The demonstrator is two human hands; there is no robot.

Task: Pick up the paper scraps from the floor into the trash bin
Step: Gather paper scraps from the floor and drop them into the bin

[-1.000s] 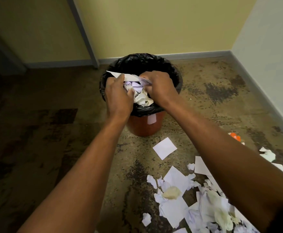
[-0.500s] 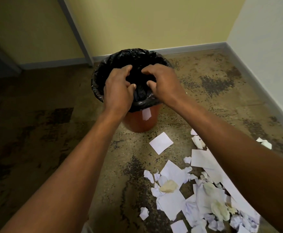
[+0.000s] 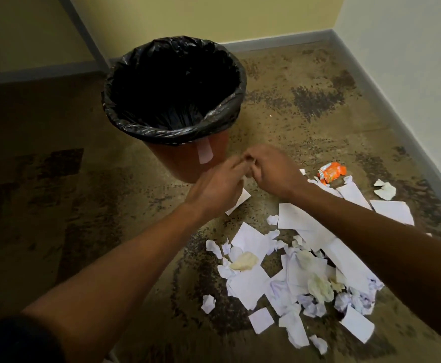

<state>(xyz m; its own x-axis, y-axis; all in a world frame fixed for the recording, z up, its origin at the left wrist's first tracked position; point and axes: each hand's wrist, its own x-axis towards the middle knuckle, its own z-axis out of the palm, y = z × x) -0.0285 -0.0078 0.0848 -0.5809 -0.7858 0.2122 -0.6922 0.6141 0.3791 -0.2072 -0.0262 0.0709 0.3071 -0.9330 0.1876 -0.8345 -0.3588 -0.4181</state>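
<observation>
White square scrap [image 3: 243, 199] lies flat directly under left hand [image 3: 215, 191], just near of bin [image 3: 188, 163]; main scraps pile [image 3: 292, 271] nearer & to the right. Right hand [image 3: 271, 174] just beside. Both blurred w/ fingers bent, can't tell if holding anything.

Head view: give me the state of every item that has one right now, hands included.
trash bin: upright, open top, black liner folded over the rim.
paper scraps: still scattered on the floor beside the bin.
square paper: flat on the floor, partly under the left hand.
orange wrapper: crumpled, on the floor.
left hand: low over the square paper, blurred, grip unclear.
right hand: fingers curled, blurred, grip unclear.
</observation>
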